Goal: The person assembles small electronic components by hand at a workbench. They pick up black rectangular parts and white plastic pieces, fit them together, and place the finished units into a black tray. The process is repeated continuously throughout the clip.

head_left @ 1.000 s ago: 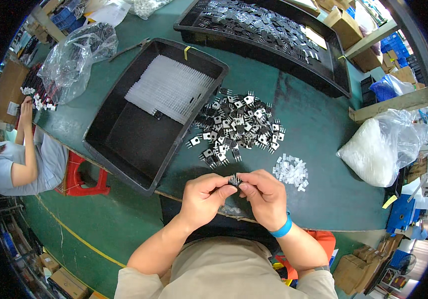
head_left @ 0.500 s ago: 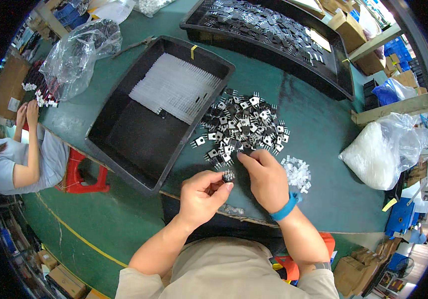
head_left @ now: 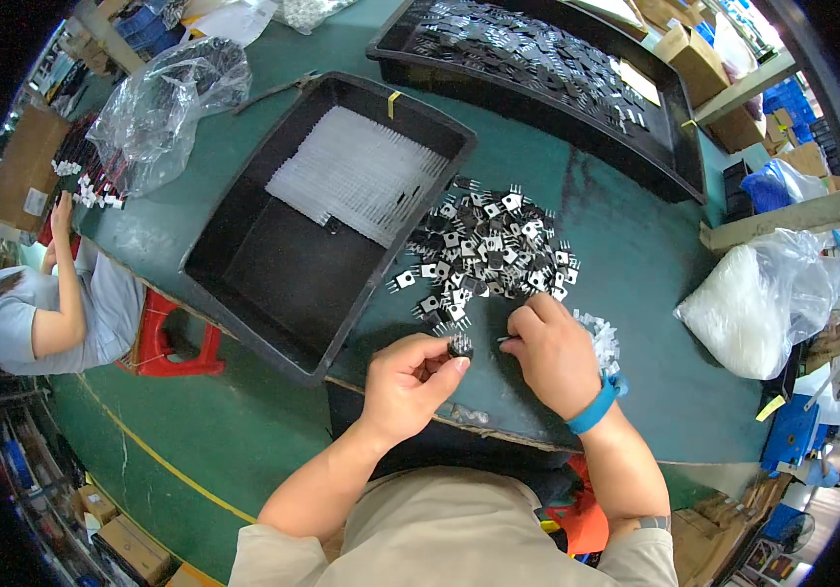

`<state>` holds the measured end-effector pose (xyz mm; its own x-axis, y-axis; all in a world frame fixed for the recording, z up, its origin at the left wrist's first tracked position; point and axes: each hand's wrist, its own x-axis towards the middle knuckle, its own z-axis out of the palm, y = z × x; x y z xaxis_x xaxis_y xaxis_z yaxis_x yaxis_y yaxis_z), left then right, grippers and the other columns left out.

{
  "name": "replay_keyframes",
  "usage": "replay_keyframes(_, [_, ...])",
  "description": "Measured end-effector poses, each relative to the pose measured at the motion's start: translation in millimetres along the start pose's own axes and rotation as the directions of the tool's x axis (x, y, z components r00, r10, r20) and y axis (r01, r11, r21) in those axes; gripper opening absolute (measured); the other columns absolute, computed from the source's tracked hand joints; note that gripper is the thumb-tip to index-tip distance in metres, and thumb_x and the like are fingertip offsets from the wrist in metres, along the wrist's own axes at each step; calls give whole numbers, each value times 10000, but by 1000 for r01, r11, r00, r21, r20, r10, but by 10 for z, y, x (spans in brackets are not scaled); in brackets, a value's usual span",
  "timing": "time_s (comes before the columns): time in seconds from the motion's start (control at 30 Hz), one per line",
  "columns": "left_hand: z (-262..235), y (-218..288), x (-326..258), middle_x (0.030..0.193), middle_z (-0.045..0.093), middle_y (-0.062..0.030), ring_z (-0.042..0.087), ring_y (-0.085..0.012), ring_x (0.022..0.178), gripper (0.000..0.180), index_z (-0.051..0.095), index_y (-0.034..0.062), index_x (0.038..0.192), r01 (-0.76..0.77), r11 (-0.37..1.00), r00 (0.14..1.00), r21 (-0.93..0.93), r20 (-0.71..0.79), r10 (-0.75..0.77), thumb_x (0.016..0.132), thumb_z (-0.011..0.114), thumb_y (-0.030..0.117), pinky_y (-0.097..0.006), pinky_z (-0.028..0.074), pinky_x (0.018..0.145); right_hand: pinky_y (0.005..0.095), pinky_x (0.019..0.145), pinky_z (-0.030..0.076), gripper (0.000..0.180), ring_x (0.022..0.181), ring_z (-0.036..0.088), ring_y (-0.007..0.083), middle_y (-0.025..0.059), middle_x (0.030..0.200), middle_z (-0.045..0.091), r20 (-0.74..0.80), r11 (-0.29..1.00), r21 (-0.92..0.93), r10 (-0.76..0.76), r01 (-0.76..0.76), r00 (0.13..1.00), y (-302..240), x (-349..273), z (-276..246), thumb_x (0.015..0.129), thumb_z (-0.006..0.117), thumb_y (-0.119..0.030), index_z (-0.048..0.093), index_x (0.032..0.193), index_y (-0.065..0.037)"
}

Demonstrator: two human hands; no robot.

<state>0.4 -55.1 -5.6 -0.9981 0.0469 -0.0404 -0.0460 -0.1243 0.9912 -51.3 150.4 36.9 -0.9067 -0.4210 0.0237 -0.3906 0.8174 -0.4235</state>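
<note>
My left hand (head_left: 408,386) is closed around a small stack of black transistors (head_left: 460,344), their metal pins pointing up between thumb and fingertips. Just to its right, my right hand (head_left: 547,352) is pinched, with a tiny pale end showing at the fingertips; what it is I cannot make out. A loose heap of black transistors with silvery tabs (head_left: 493,240) lies beyond both hands. Partly hidden behind my right hand is a small pile of white plastic pieces (head_left: 604,342).
Left of the heap stands a black tray (head_left: 253,289) holding rows of translucent white pieces (head_left: 356,171). A longer black tray (head_left: 537,112) full of dark parts is at the back. A bulging plastic bag (head_left: 743,313) sits right. Another person (head_left: 43,318) sits at far left.
My right hand has moved right, away from the transistor heap's near edge and toward the white pieces. The left hand still holds its stack. The view has shifted slightly.
</note>
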Motion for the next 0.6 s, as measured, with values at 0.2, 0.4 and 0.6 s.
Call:
replay_keyframes(0.2, [28,26,29,831,642,2,558,-43,680,136,707,-27,1034,8,999,1000,41,14,-9,906,736,5,-211,427,577,231,649,471,123,731,533,51,-18,818,599,271,338,857,344,-388,899,-267,-184,70,942,716,-47,608,994,-19])
replay_keyframes(0.4, [33,59,20,798,649,-8,562,-57,650,145,729,-19,1013,-77,995,997,57,29,75,872,761,-7,-224,431,558,224,641,490,85,740,593,70,-1,866,628,208,380,866,318,-325,925,-337,-273,157,972,669,-33,614,1036,-20])
replay_keyframes(0.6, [27,37,22,817,697,-58,598,-95,641,178,747,-23,1001,-159,979,986,130,80,149,832,797,-5,-246,452,548,249,708,485,49,781,576,84,24,858,647,33,382,908,350,-174,936,-363,-359,243,927,702,5,657,943,-5])
